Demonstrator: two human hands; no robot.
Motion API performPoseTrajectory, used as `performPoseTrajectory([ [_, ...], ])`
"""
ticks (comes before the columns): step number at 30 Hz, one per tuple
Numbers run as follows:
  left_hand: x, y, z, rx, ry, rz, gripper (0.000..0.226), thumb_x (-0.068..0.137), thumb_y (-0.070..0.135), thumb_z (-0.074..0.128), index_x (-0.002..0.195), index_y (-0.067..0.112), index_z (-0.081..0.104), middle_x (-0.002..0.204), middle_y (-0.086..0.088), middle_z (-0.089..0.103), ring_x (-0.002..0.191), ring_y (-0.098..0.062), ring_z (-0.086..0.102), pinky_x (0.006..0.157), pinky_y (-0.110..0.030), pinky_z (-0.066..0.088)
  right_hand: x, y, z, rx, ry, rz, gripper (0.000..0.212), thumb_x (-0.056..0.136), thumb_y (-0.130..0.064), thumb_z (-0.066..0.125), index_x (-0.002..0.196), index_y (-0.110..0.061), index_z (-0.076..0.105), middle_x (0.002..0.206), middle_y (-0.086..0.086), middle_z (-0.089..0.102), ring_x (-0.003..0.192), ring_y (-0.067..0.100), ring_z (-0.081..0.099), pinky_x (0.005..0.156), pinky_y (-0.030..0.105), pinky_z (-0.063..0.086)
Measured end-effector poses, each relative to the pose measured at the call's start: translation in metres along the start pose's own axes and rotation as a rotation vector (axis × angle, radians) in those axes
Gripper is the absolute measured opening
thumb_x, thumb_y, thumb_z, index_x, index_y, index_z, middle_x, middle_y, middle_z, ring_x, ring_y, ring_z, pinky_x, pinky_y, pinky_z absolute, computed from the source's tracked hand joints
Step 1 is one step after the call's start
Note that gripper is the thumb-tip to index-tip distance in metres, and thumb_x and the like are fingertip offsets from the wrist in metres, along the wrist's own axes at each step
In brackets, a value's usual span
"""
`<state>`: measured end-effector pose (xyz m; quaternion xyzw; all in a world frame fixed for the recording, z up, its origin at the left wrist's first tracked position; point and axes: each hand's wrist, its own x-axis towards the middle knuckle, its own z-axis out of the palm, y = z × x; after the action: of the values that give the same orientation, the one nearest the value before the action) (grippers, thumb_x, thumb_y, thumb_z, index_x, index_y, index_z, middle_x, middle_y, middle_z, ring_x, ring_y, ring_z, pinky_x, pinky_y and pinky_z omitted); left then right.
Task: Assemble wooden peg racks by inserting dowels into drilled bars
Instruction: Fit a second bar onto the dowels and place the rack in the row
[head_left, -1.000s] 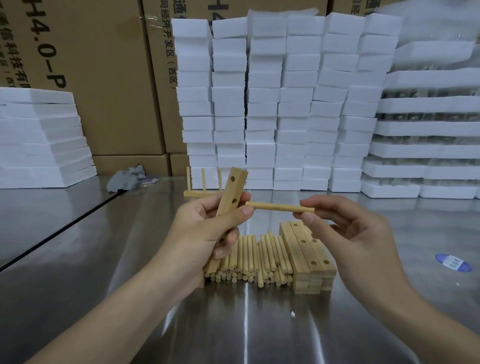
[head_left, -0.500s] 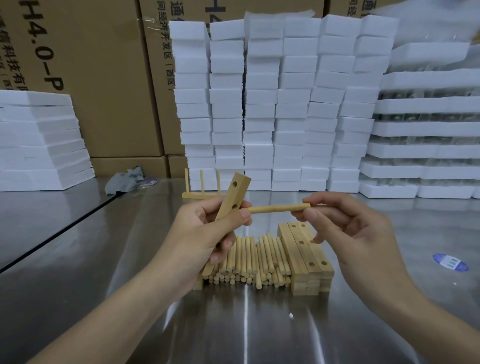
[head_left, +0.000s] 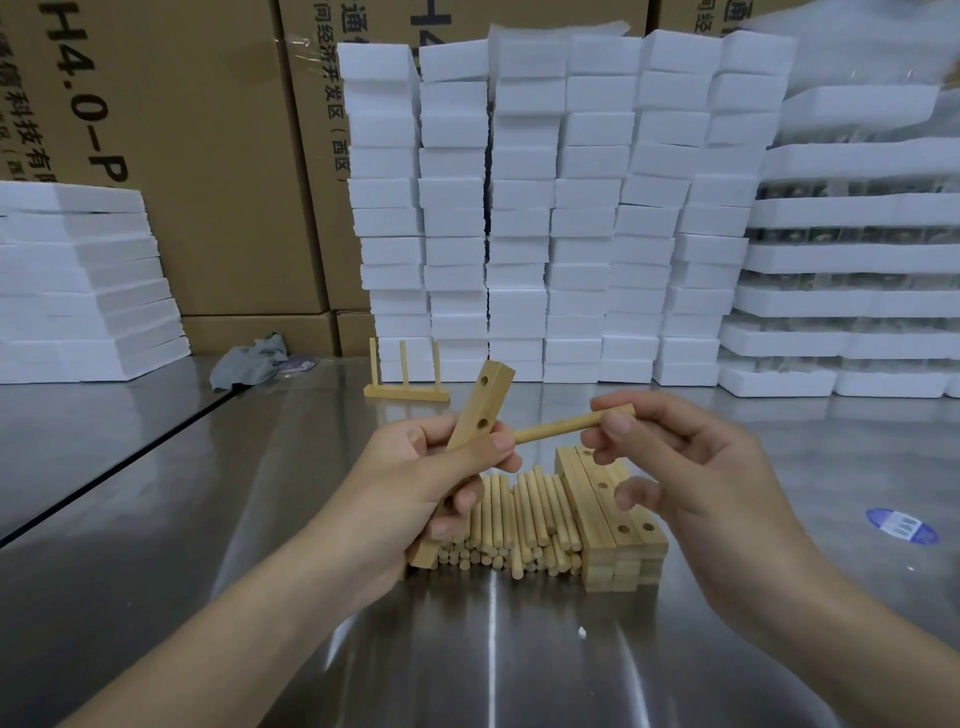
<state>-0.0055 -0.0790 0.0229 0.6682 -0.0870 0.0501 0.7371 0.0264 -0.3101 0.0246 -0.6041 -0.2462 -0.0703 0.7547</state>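
My left hand (head_left: 415, 483) grips a drilled wooden bar (head_left: 478, 410), held tilted with two empty holes showing near its upper end. My right hand (head_left: 685, 473) pinches a wooden dowel (head_left: 566, 425) at its right end; the dowel's left tip sits beside my left thumb, just right of the bar's lower visible hole. Beneath the hands lies a pile of loose dowels (head_left: 519, 525) next to a stack of drilled bars (head_left: 618, 530). A finished rack (head_left: 408, 387) with three upright pegs stands farther back.
The work surface is a shiny steel table (head_left: 493, 649). Stacks of white foam blocks (head_left: 561, 208) line the back, more foam (head_left: 78, 280) at the left, cardboard boxes (head_left: 208, 156) behind. A grey rag (head_left: 249, 358) lies back left, a blue sticker (head_left: 901, 526) at the right.
The dowel has tilted, its right end now raised, and its left tip has drawn back slightly from the bar. Both hands stay close together above the pile.
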Motion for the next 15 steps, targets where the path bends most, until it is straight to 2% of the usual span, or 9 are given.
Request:
performPoseTrajectory([
  [4,-0.0011,-0.0026,0.0,0.008,-0.023,-0.018,0.012,0.098,0.015,0.075,0.105,0.006,0.079,0.076,-0.002,0.073,0.045,-0.005,0.044,0.037,-0.016,0.034,0.0021,0.0004,-0.0024,0.027,0.026,0.043,0.024,0.092,-0.032,0.069,0.11,-0.022,0.082,0.097,0.011,0.078,0.089,0.013,0.07,0.058,0.025,0.055],
  [7,-0.0011,-0.0021,0.0008,-0.016,-0.065,-0.02,0.012,0.097,0.017,0.075,0.104,0.01,0.081,0.081,-0.002,0.075,0.047,-0.005,0.045,0.038,-0.016,0.035,0.0022,0.0004,-0.004,0.014,0.0,0.051,0.024,0.097,-0.029,0.064,0.112,-0.022,0.081,0.099,0.012,0.077,0.091,0.015,0.07,0.059,0.026,0.056],
  [9,-0.0007,-0.0015,0.001,-0.017,-0.054,-0.005,0.014,0.093,0.02,0.078,0.103,0.01,0.082,0.079,-0.001,0.074,0.046,-0.005,0.044,0.038,-0.016,0.035,0.0018,-0.0018,-0.0042,0.0,-0.014,0.044,0.024,0.095,-0.028,0.065,0.113,-0.023,0.081,0.101,0.011,0.077,0.092,0.015,0.07,0.06,0.027,0.057],
  [12,0.0012,-0.0013,-0.0032,0.009,0.011,0.025,0.023,0.082,0.027,0.087,0.101,0.014,0.083,0.091,-0.008,0.074,0.048,-0.007,0.041,0.039,-0.017,0.034,0.0019,-0.0042,-0.0058,-0.059,0.006,0.008,0.023,0.089,-0.026,0.071,0.11,-0.026,0.082,0.103,0.006,0.079,0.092,0.014,0.073,0.062,0.025,0.058],
  [15,0.0041,-0.0018,-0.0071,0.02,0.044,0.047,0.03,0.077,0.026,0.093,0.104,0.015,0.083,0.099,-0.016,0.064,0.052,-0.01,0.039,0.039,-0.018,0.033,0.0028,-0.0029,-0.0083,-0.092,0.02,-0.018,0.022,0.089,-0.016,0.074,0.107,-0.027,0.083,0.103,0.005,0.081,0.089,0.014,0.075,0.06,0.024,0.058],
])
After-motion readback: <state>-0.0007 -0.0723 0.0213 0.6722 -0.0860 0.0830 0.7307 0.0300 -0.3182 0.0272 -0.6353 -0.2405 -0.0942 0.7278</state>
